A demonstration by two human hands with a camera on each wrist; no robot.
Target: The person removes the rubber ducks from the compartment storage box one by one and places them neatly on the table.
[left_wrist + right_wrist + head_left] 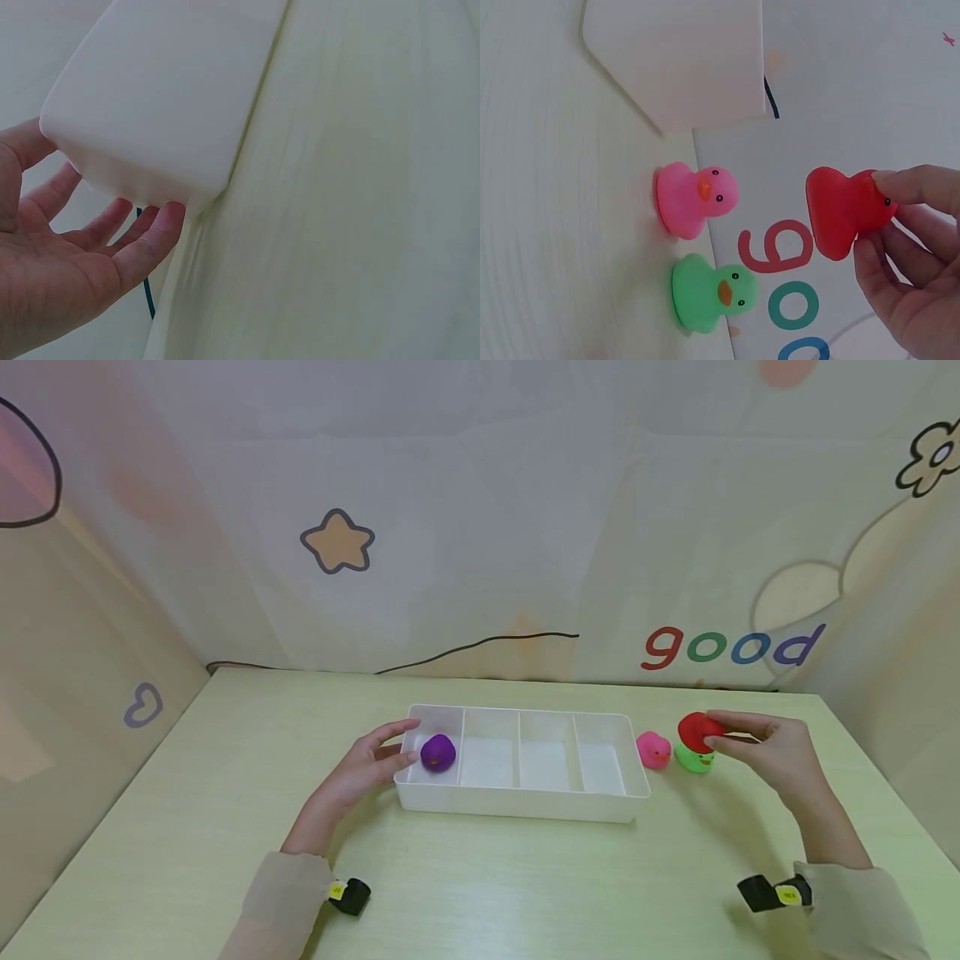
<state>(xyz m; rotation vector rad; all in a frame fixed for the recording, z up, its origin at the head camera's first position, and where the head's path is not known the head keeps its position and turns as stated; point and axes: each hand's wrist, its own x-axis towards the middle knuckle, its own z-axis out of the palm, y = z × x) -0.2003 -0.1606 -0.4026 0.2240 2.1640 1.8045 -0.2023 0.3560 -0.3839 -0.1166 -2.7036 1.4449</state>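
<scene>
My left hand (372, 758) holds the left end of a white divided tray (517, 806), thumb and a finger over its rim. In the left wrist view, bent fingertips (171, 217) touch the tray's outer end wall. A purple duck (438, 753) sits in the tray's leftmost compartment. My right hand (768, 747) pinches a red toy duck (845, 210) between thumb and fingers, raised above the table. From the head view the red duck overlaps a green duck (712, 294) standing on the table. Beside the green duck stands a pink duck (694, 199), just right of the tray.
The pale wooden table (495, 885) runs back to a printed cloth backdrop (480, 543) bearing a star and the word "good". Cloth also hangs along both sides. Three further tray compartments lie right of the purple duck's.
</scene>
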